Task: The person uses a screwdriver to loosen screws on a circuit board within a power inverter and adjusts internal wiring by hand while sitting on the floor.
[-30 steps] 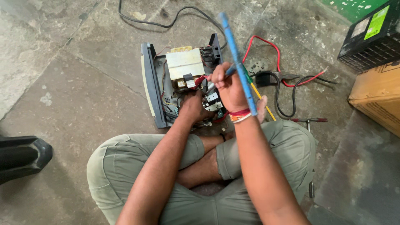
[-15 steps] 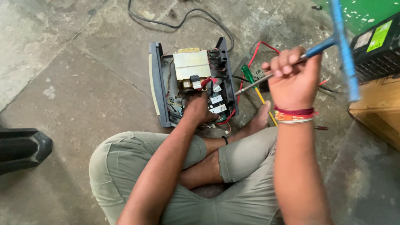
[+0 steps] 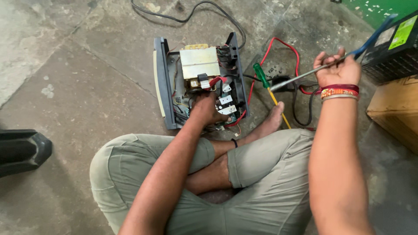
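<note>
Left hand point(image 3: 208, 109) rests inside an opened power unit point(image 3: 198, 80); right hand point(image 3: 337, 69) grips a blue-handled screwdriver point(image 3: 322, 65), lifted well right of it.

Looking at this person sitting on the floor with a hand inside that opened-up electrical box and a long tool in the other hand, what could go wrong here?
1. The left hand is in among the wires of the open box, whose black cord trails out of view; if it is live, a shock is possible.
2. The right hand holds a long blue-handled tool out to the side; its metal tip could swing into something.
3. A bare foot lies by the green screwdriver and could get poked.
</note>
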